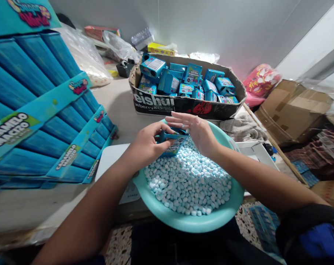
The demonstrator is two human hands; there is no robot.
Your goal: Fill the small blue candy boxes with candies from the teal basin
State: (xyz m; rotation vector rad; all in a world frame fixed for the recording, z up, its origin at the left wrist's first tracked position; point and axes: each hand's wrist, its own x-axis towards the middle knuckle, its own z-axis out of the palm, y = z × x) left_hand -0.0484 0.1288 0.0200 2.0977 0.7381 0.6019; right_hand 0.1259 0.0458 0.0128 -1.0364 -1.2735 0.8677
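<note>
i took the bowl (190,223) as the dial, twelve o'clock lying away from me. the box (173,148), blue and printed "caramelo macizo", was found near eleven, within the outline of the rim and slightly tilted. my left hand (148,145) came in from nine, its thumb and fingers clamped on the box, the thumb across the face turned to me. my right hand (202,133) reached in from three, its fingers straight and close together, with nothing gripped, over the box's upper end. i could not tell whether those fingertips touched it, nor whether its base rested on the candies (193,186).

the candies, small, pale blue and white, filled much of the bowl, heaped higher towards twelve; a shadow crossed them at nine.

just beyond the rim at twelve stood a carton (155,105), dark with white lettering, holding many blue boxes (193,75) at mixed angles. a tall blue display (23,114) leaned at ten, its slanted tiers banded with the same print. between the two, further back, lay a clear bag (86,62) with pale contents. a grey towel (240,128), crumpled, lay between one and two, just beside the carton.
</note>
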